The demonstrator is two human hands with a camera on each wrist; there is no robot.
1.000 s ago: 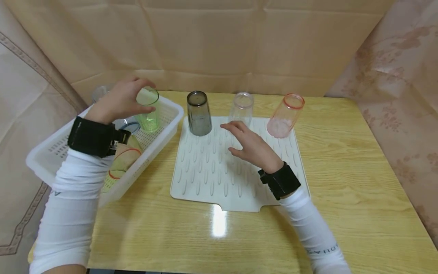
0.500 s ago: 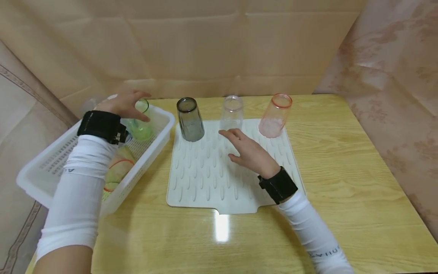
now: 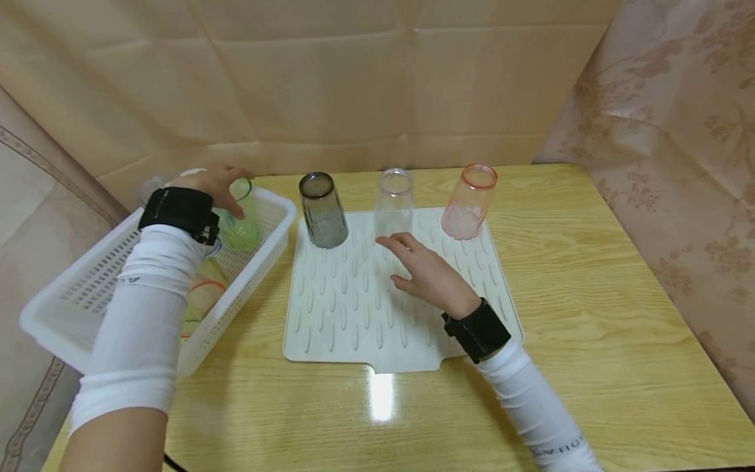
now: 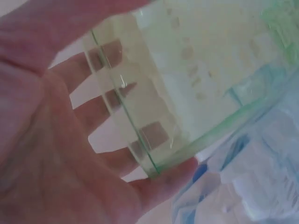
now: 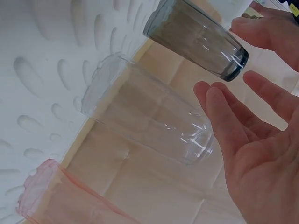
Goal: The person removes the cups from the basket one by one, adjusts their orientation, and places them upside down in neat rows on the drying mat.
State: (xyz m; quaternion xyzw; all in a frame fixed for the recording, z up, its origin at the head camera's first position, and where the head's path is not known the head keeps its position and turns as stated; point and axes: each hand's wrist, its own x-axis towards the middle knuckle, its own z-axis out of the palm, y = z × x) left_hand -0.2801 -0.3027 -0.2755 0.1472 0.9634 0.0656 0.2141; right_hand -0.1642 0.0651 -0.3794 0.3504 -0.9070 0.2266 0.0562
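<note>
My left hand (image 3: 213, 187) is at the far end of the white basket (image 3: 277, 213), holding a green drinking glass (image 3: 243, 219) near its rim. Up close in the left wrist view, thumb and fingers curl round the green-tinted wall (image 4: 205, 74). Over the white ridged mat (image 3: 348, 321), my right hand (image 3: 433, 275) hovers with fingers spread, holding nothing. Just beyond its fingertips stands a clear glass (image 3: 394, 200), bottom up. A smoky grey glass (image 3: 323, 213) and a pink glass (image 3: 468, 203) stand upside down on either side of it.
More glasses lie in the basket, among them one with a red rim (image 3: 206, 295), partly hidden by my left arm. A blue-tinted clear glass (image 4: 252, 172) lies beside the green one. A beige cloth (image 3: 330, 85) hangs behind the wooden table (image 3: 590, 295).
The head view has shifted a little. My left wrist has moved farther over the basket, the hand lower at the green glass. My right hand has drawn back slightly from the clear glass.
</note>
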